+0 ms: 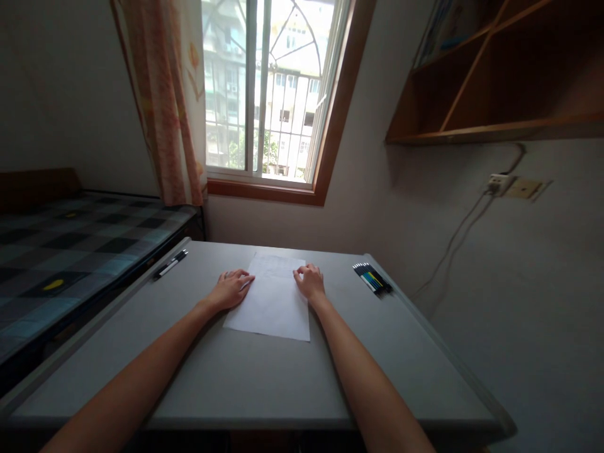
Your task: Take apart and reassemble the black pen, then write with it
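A white sheet of paper (274, 308) lies on the grey table (236, 384), its top part faintly creased. My left hand (231, 288) rests over the paper's left edge, fingers stretched out and a small gap beside the thumb; a ring shows on one finger. At the right edge, my right hand (310, 281) has its fingers curled and the thumb drawn to the index finger in a pinch at the paper. Whether the paper's edge is lifted there is too small to tell.
Several dark pens or markers (372, 279) with blue and yellow parts lie side by side at the table's right. Pens (170, 264) lie near its left edge. A bed with a checked mattress (94, 245) stands left; shelves (491, 82) hang on the right wall.
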A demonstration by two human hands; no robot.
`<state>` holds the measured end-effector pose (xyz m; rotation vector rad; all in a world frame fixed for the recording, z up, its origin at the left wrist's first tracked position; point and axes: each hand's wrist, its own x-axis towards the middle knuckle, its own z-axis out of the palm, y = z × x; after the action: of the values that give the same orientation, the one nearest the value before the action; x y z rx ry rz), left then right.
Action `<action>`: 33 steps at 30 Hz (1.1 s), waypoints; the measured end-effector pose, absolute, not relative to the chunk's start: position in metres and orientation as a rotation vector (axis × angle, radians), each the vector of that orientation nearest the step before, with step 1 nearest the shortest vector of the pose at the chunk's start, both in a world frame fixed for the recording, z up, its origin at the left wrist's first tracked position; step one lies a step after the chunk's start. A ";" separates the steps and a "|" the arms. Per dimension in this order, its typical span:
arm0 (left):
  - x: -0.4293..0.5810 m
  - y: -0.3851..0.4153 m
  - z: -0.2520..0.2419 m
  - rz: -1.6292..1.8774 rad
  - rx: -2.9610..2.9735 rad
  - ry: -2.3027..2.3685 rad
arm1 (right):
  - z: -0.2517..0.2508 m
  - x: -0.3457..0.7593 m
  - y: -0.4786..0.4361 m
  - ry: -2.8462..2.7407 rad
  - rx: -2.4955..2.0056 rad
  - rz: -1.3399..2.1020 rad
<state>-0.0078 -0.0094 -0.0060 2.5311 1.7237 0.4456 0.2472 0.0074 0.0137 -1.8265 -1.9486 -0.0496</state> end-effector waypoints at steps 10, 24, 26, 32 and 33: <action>-0.031 -0.007 0.007 0.389 2.322 2.133 | 0.000 0.227 -0.007 -2.262 -1.452 0.080; -0.087 0.013 -0.009 0.702 1.703 2.774 | -0.003 0.211 -0.021 -2.484 -1.306 0.115; -0.092 0.015 -0.013 0.696 1.589 2.828 | -0.004 0.212 -0.021 -2.467 -1.297 0.109; -0.099 0.016 -0.016 0.644 1.484 2.848 | -0.005 0.214 -0.021 -2.461 -1.283 0.120; -0.099 0.016 -0.015 0.624 1.490 2.851 | -0.006 0.214 -0.021 -2.459 -1.282 0.122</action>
<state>-0.0987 0.0159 -0.0151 1.4904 2.8508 0.6236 0.2137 -0.0213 -0.0057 -1.2823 -2.4588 0.1225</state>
